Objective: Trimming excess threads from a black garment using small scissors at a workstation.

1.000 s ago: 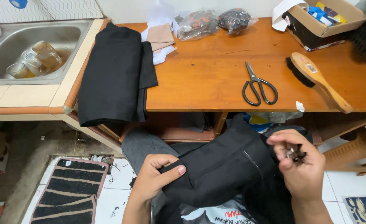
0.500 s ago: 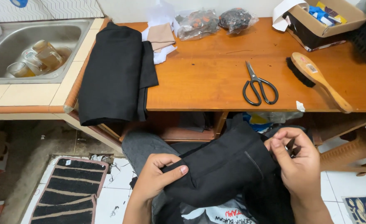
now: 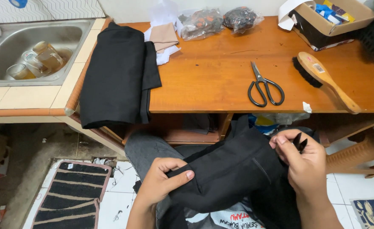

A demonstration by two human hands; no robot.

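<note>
We held a piece of black fabric (image 3: 227, 171) on our lap, just below the front edge of the wooden table (image 3: 221, 80). Our left hand (image 3: 161, 186) pinched its near left edge, thumb on top and fingers closed under it. Our right hand (image 3: 303, 163) gripped the right upper edge, fingers curled together on the cloth, with a small black tool (image 3: 299, 142) caught between them.

On the table, nearest to the fabric, lay black scissors (image 3: 265, 87), closed, and to their right a wooden brush (image 3: 324, 78). At the table's left end a folded black cloth (image 3: 117, 74) hung over the edge, beside the steel sink (image 3: 9, 46) with glasses. At the table's far edge stood two clear plastic bags (image 3: 218, 21) and an open cardboard box (image 3: 335, 17), brown, rectangular. Left of our lap, a striped mat (image 3: 70, 195) lay on the floor.
</note>
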